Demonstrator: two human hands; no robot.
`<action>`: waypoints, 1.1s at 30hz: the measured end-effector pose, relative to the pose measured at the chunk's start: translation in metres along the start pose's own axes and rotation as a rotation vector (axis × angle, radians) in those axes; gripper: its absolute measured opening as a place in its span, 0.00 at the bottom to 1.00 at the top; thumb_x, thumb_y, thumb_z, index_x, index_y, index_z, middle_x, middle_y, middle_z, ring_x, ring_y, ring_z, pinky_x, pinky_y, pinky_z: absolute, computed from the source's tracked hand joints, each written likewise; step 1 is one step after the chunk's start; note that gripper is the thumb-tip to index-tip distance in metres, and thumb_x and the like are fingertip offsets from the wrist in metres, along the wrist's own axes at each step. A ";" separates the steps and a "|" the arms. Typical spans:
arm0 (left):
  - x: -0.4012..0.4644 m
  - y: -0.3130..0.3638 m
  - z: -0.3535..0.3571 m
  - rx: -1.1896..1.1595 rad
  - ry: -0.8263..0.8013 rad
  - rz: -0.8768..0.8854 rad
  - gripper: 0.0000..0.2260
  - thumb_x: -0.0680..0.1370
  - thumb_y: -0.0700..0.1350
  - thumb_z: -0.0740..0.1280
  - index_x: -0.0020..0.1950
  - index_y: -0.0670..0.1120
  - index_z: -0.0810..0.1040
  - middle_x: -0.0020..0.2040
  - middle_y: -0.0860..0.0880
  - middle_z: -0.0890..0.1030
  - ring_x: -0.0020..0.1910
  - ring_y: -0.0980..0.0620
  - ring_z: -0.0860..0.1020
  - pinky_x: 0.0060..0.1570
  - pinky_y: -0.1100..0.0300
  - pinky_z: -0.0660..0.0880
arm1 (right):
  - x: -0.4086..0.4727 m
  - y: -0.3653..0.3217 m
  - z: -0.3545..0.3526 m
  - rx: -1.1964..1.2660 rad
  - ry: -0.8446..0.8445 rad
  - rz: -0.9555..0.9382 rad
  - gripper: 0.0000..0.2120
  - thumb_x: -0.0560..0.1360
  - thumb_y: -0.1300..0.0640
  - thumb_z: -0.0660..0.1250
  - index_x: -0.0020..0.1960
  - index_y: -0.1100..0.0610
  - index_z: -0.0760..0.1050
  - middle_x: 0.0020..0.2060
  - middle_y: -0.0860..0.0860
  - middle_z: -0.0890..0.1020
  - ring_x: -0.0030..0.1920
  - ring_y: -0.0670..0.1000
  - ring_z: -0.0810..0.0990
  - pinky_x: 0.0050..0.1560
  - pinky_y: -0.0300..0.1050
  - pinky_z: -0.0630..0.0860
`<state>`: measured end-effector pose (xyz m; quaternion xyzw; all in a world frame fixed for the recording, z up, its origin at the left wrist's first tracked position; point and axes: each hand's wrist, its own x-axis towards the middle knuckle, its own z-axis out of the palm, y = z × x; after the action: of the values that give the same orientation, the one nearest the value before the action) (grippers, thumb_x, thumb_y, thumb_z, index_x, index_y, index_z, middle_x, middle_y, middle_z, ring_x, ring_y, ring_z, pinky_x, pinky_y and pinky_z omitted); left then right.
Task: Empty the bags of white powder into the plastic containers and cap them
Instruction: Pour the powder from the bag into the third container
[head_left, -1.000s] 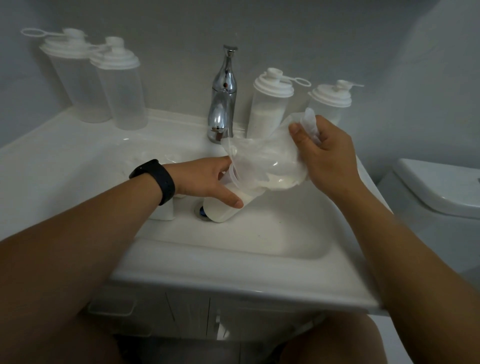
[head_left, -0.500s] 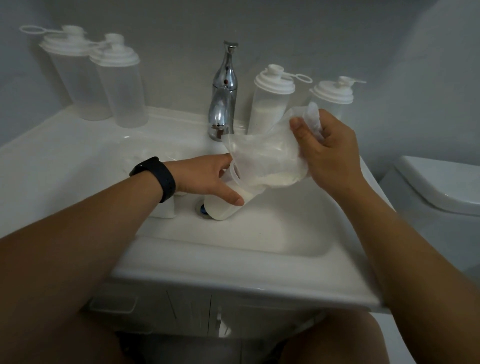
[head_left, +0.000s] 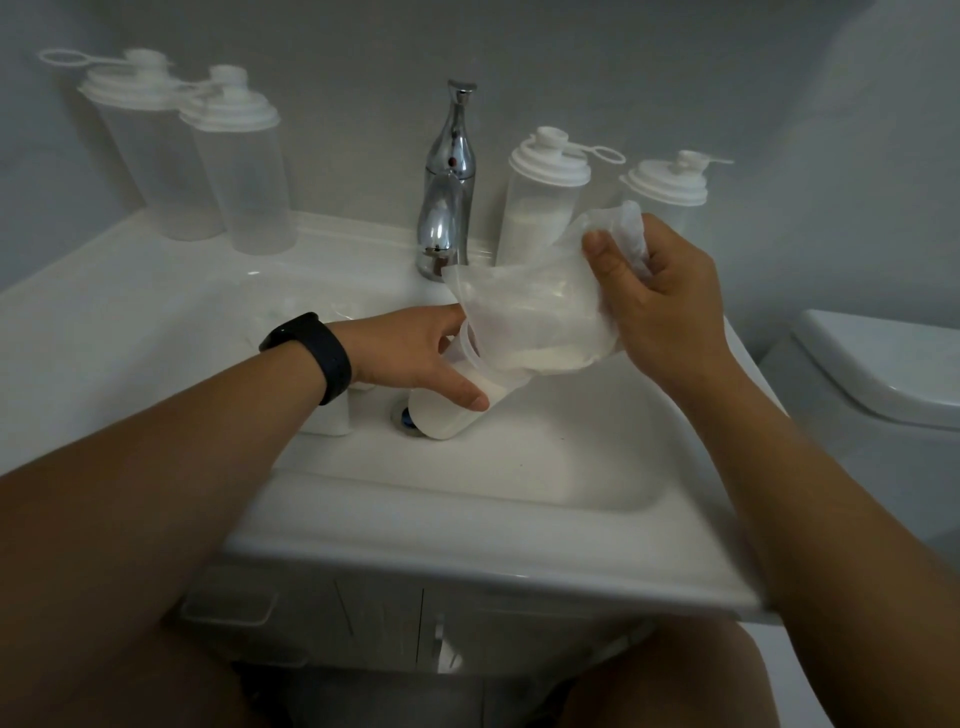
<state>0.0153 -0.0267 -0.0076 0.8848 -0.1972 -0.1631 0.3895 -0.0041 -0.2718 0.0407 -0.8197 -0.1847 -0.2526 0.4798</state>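
- Left hand (head_left: 410, 353), black wristband (head_left: 311, 353) on wrist: grip curled round open, tilted plastic container (head_left: 452, 410), base down in the sink basin (head_left: 545, 457) by the drain (head_left: 404, 418).
- Right hand (head_left: 660, 301): grip pinching bunched top of clear powder bag (head_left: 524, 322), mouth tipped into container rim, white powder pooled low inside.
- Along back edge right of chrome faucet (head_left: 449, 182): two capped containers (head_left: 540, 208), nearer one part-filled.
- At back left corner: two capped, seemingly empty containers (head_left: 208, 166).
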 end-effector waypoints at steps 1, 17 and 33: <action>0.000 0.001 0.000 0.005 -0.001 0.001 0.32 0.70 0.50 0.81 0.69 0.60 0.70 0.62 0.65 0.78 0.60 0.67 0.76 0.54 0.72 0.71 | 0.000 -0.001 0.000 0.007 -0.003 0.004 0.12 0.83 0.50 0.66 0.49 0.58 0.79 0.37 0.43 0.81 0.36 0.38 0.79 0.37 0.32 0.74; -0.001 0.000 -0.001 -0.005 -0.003 -0.002 0.33 0.69 0.50 0.81 0.71 0.57 0.71 0.63 0.63 0.79 0.61 0.64 0.77 0.57 0.70 0.72 | -0.002 -0.006 0.000 0.021 0.003 -0.009 0.10 0.83 0.52 0.66 0.48 0.58 0.79 0.36 0.41 0.79 0.35 0.37 0.78 0.37 0.29 0.72; -0.001 0.002 0.000 0.002 -0.002 -0.008 0.33 0.70 0.48 0.81 0.71 0.56 0.71 0.63 0.63 0.79 0.59 0.65 0.77 0.54 0.72 0.71 | -0.002 -0.007 -0.001 0.000 0.001 -0.016 0.09 0.83 0.51 0.66 0.48 0.55 0.78 0.36 0.40 0.80 0.36 0.36 0.78 0.38 0.29 0.73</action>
<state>0.0143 -0.0273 -0.0059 0.8858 -0.1942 -0.1653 0.3877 -0.0100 -0.2691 0.0446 -0.8180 -0.1910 -0.2570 0.4779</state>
